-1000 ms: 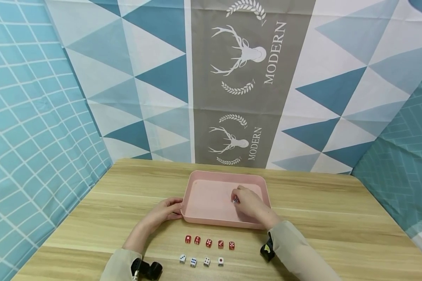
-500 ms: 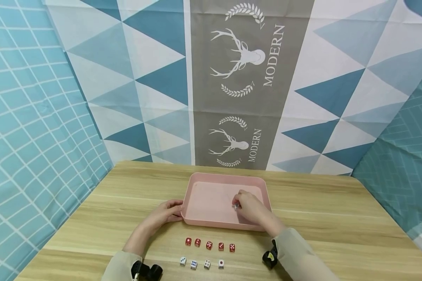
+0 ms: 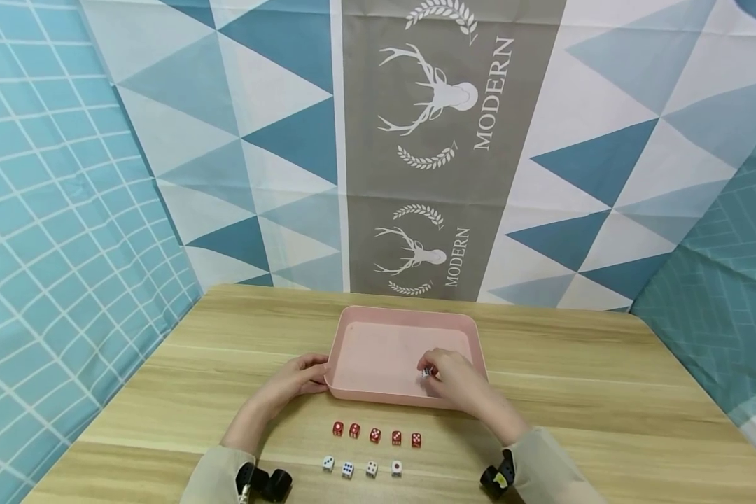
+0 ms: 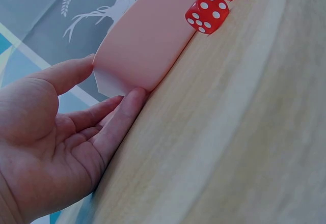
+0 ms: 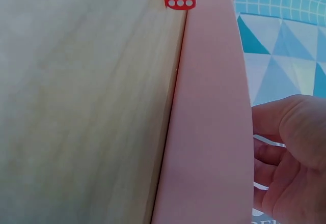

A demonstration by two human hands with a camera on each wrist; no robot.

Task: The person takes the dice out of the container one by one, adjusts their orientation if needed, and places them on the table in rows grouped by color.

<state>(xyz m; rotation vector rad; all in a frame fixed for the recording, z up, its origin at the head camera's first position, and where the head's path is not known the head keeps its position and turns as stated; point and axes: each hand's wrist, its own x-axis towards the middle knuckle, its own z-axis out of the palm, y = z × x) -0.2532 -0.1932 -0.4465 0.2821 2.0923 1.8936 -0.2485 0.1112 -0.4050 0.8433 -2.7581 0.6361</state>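
Note:
Over the near right part of a pink tray, my right hand pinches a small white die with dark spots. From the right wrist, the tray's wall hides the die and the fingertips. At the tray's left end, my left hand rests against the outside. In the left wrist view, its thumb touches the rim, and fairly straight fingers lie along the wall near the table.
A row of several red dice lies on the wooden table in front of the tray. Nearer the person is a row of several white dice. Patterned cloth hangs behind the table.
The right hand, with the white die, has shifted slightly toward the person and to the right within the tray. The left hand stays at the tray's end; the dice rows lie as before.

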